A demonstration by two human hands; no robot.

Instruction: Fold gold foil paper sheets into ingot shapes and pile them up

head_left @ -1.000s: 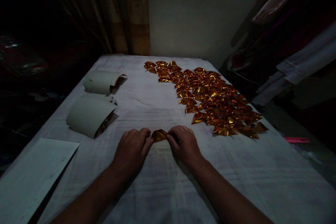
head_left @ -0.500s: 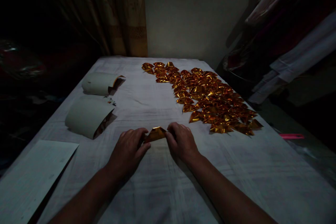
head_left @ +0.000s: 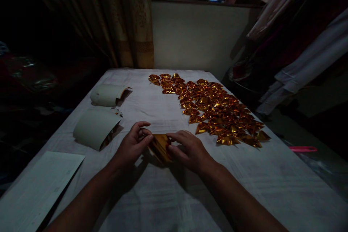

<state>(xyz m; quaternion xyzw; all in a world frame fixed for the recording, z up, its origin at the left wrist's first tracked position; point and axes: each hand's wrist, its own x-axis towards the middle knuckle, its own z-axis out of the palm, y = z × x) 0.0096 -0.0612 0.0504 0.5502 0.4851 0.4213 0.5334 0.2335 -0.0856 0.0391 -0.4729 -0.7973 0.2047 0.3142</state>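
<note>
A folded piece of shiny gold foil paper (head_left: 161, 146) is held up just above the cloth between both hands. My left hand (head_left: 133, 142) pinches its left edge between thumb and fingers. On the other side, my right hand (head_left: 188, 148) grips the right edge, thumb in front and fingers behind. The finer folds of the paper are too dark to make out. Beyond my right hand lies a spread of many folded gold foil pieces (head_left: 212, 105), pointed at their ends and partly overlapping.
A white plaid cloth (head_left: 152, 195) covers the table. On the left are two curved pale card sheets (head_left: 94, 127) and a flat pale board (head_left: 40, 185). A pink strip (head_left: 303, 149) shows past the right edge. Curtain (head_left: 127, 21) and hanging clothes (head_left: 304, 58) flank the far end.
The gold paper has been lifted and tilted, now showing a taller face. Both hands have shifted their hold on it. The whole view has tipped upward a little.
</note>
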